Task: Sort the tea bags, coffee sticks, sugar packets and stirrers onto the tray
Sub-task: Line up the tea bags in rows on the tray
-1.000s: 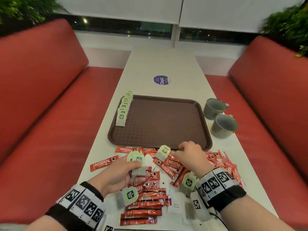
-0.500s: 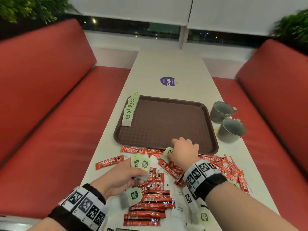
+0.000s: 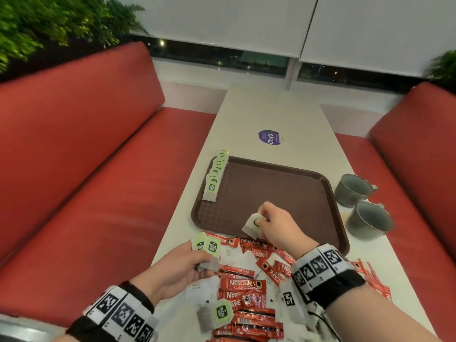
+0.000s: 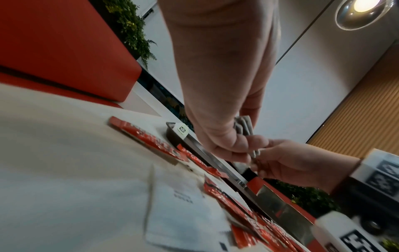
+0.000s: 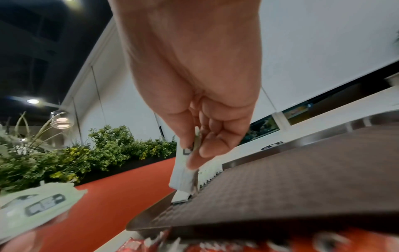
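Observation:
A brown tray (image 3: 271, 193) lies mid-table with a row of green-tagged tea bags (image 3: 215, 177) standing along its left rim. My right hand (image 3: 274, 223) hovers over the tray's near edge and pinches one tea bag (image 3: 253, 224), seen hanging from the fingers (image 5: 190, 153) in the right wrist view. My left hand (image 3: 182, 265) holds a small bunch of tea bags (image 3: 208, 250) above the pile; their grey edges (image 4: 244, 126) stick out of the fist. Red coffee sticks (image 3: 243, 283) and white sugar packets (image 3: 233, 255) lie scattered near me, with a loose tea bag (image 3: 217, 314).
Two grey mugs (image 3: 352, 188) (image 3: 370, 220) stand right of the tray. A round purple sticker (image 3: 270, 137) sits on the table beyond it. Red bench seats (image 3: 86, 193) flank the narrow white table, with plants behind the backrests.
My right hand lifted a tea bag out of the pile and moved forward over the tray's near edge. The left hand kept its bunch and barely moved.

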`<state>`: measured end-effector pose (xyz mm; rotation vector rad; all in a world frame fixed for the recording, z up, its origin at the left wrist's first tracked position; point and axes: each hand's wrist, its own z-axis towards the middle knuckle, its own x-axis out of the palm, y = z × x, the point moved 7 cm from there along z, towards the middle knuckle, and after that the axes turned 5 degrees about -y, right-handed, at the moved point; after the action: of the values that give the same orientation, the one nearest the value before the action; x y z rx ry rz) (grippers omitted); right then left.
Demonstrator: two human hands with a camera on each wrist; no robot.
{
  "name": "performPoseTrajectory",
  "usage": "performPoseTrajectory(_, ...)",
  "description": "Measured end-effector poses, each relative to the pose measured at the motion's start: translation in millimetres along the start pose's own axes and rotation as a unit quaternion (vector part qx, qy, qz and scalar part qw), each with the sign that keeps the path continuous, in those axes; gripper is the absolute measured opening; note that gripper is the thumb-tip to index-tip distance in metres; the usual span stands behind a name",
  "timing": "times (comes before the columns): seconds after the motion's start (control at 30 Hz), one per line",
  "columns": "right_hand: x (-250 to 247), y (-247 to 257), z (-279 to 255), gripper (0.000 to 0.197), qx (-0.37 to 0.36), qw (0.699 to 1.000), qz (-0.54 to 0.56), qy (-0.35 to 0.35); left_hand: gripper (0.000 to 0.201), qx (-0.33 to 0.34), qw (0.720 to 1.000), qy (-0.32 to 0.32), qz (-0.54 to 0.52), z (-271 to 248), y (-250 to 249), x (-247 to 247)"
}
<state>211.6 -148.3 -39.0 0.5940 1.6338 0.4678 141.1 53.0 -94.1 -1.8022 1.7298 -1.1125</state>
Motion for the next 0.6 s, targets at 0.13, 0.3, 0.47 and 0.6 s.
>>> performPoseTrajectory(0.13,21.4,46.7,38.1,0.013,-0.046,0.999,-0.017,0.001,0.022,0.01,0.999,-0.03,-0.006,-4.8,-7.6,-26.2)
performPoseTrajectory(0.3,61.4,77.1,90.7,0.021,-0.05,0.996,-0.062,0.032,0.025,0.019,0.999,-0.036,-0.022,-8.0,-13.8,-53.2)
performPoseTrajectory(0.47,84.6,78.9,121.6,0.031,-0.013,0.995,-0.089,0.047,0.028,0.022,0.999,-0.032,-0.031,-8.9,-17.6,-72.4)
performPoseTrajectory(0.6,91.2,77.9,133.2,0.029,0.008,0.993,-0.11,0.037,0.027,0.019,0.999,-0.036,-0.033,-5.7,-15.0,-82.8)
